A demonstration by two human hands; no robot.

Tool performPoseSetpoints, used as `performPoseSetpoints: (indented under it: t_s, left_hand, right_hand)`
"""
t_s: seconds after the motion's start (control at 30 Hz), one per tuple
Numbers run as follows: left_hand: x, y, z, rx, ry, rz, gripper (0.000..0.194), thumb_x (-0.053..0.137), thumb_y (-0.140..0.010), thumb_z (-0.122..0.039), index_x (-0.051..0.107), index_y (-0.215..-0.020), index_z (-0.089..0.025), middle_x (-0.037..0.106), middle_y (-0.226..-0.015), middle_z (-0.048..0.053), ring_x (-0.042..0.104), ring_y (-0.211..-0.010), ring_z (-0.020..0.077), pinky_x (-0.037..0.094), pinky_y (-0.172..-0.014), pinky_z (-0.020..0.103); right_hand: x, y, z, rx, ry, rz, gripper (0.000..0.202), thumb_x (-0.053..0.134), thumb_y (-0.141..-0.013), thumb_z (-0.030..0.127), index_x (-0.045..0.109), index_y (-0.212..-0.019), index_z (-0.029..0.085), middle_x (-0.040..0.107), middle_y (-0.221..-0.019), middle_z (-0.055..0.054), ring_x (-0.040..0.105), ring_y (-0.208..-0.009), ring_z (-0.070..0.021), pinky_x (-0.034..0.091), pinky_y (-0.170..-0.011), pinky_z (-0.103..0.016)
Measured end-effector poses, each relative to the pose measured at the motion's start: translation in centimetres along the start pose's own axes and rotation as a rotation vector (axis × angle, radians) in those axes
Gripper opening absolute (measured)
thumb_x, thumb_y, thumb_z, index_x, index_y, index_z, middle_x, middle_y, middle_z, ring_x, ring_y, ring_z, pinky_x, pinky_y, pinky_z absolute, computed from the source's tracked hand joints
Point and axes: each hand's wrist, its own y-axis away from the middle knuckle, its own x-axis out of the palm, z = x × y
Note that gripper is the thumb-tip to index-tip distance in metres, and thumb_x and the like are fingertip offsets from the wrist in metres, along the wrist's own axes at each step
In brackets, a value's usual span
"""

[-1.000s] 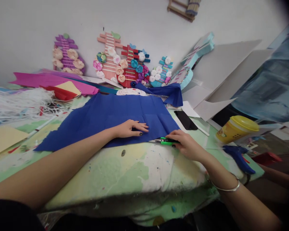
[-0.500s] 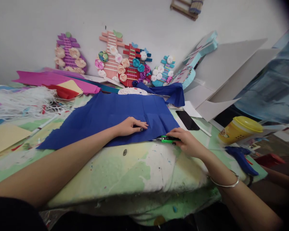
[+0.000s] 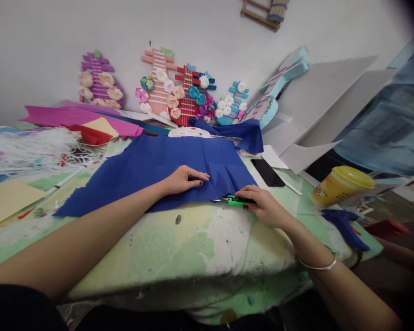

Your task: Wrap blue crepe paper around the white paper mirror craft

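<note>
A large sheet of blue paper with a ragged left edge lies flat on the table. My left hand rests on its middle with the fingers stretched out, holding nothing. At the sheet's front right corner my right hand is closed around a green and black cutting tool. The tool's metal tip points left and touches the front edge of the paper, where its very end is hard to make out.
A black phone, a yellow lidded tub and a blue glue gun stand or lie to the right. White string is heaped at left. Flower-decorated guitar shapes lean on the wall. Another person's arm shows at far right.
My right hand has shifted slightly left along the paper's front edge with the tool, and more of its metal tip shows. My left hand stays nearly in place.
</note>
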Motion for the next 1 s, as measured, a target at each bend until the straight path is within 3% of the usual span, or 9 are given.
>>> performPoseSetpoints:
  t_s: [0.1,0.23,0.47,0.6,0.73,0.83,0.9,1.0]
  left_hand:
    - [-0.7,-0.4,0.1,0.015,-0.199,-0.006,0.032,0.06,-0.079,-0.032,0.069,-0.107,-0.018,0.065,-0.118,0.007,0.054,-0.119,0.0222,0.038,-0.106,0.038]
    - [-1.9,-0.8,0.4,-0.088,-0.435,-0.029,0.047,0.06,-0.078,-0.041,0.061,-0.119,-0.018,0.058,-0.128,0.009,0.046,-0.127,0.0251,0.032,-0.108,0.04]
    - [-2.3,-0.3,1.5,-0.161,-0.563,0.04,0.068,0.06,-0.074,-0.056,0.052,-0.129,-0.016,0.04,-0.143,0.016,0.036,-0.133,0.0302,0.027,-0.109,0.043]
    - [-2.7,-1.6,1.0,-0.198,-0.553,-0.028,0.074,0.062,-0.071,-0.055,0.05,-0.13,-0.013,0.052,-0.133,0.016,0.048,-0.123,0.0286,0.033,-0.104,0.037]
    - [-3.4,-4.4,0.6,-0.353,-0.491,0.009,0.084,0.069,-0.062,-0.054,0.048,-0.131,-0.01,0.065,-0.112,0.014,0.062,-0.099,0.0265,0.044,-0.087,0.032]
    - [-4.0,-6.4,1.0,-0.419,-0.505,0.011,0.081,0.077,-0.05,-0.051,0.059,-0.117,-0.009,0.068,-0.099,0.013,0.063,-0.089,0.0283,0.045,-0.079,0.033]
    - [-4.5,-7.2,1.0,-0.453,-0.497,0.025,0.063,0.08,-0.046,-0.047,0.068,-0.095,-0.01,0.069,-0.086,0.01,0.063,-0.081,0.0276,0.045,-0.073,0.032]
    - [-5.1,-7.3,0.3,-0.442,-0.444,0.087,0.037,0.077,-0.051,-0.045,0.068,-0.071,-0.015,0.067,-0.07,0.003,0.06,-0.07,0.0209,0.043,-0.067,0.028]
  right_hand:
    - [0.0,0.1,-0.3,0.005,-0.005,-0.009,0.052,0.046,-0.068,-0.003,0.063,-0.113,0.018,0.06,-0.109,-0.009,0.054,-0.099,-0.0235,0.043,-0.088,-0.041]
    - [0.2,-0.2,-0.1,0.004,0.019,-0.006,0.053,0.047,-0.068,-0.003,0.063,-0.112,0.019,0.061,-0.108,-0.009,0.053,-0.099,-0.0243,0.043,-0.089,-0.043]
    - [0.4,-0.9,0.3,-0.023,0.044,-0.001,0.055,0.045,-0.067,-0.005,0.063,-0.114,0.018,0.061,-0.108,-0.01,0.053,-0.099,-0.0251,0.044,-0.089,-0.043]
    - [0.6,-0.7,-0.1,-0.019,0.031,-0.024,0.054,0.047,-0.067,-0.004,0.064,-0.113,0.019,0.061,-0.107,-0.01,0.053,-0.098,-0.025,0.044,-0.089,-0.045]
    - [0.9,-0.6,-0.2,-0.01,0.029,-0.061,0.054,0.047,-0.067,-0.005,0.063,-0.113,0.018,0.061,-0.108,-0.01,0.053,-0.1,-0.025,0.044,-0.089,-0.044]
    - [1.2,-0.6,-0.2,-0.02,0.025,-0.09,0.053,0.046,-0.067,-0.005,0.063,-0.113,0.017,0.061,-0.107,-0.011,0.053,-0.099,-0.0252,0.044,-0.088,-0.044]
    - [1.3,-0.5,-0.3,-0.029,0.02,-0.101,0.053,0.046,-0.068,-0.004,0.063,-0.113,0.018,0.061,-0.107,-0.011,0.053,-0.098,-0.0253,0.045,-0.087,-0.045]
    - [1.5,-0.5,-0.5,-0.035,0.022,-0.104,0.052,0.047,-0.069,-0.004,0.062,-0.113,0.017,0.061,-0.106,-0.011,0.052,-0.097,-0.0255,0.045,-0.085,-0.045]
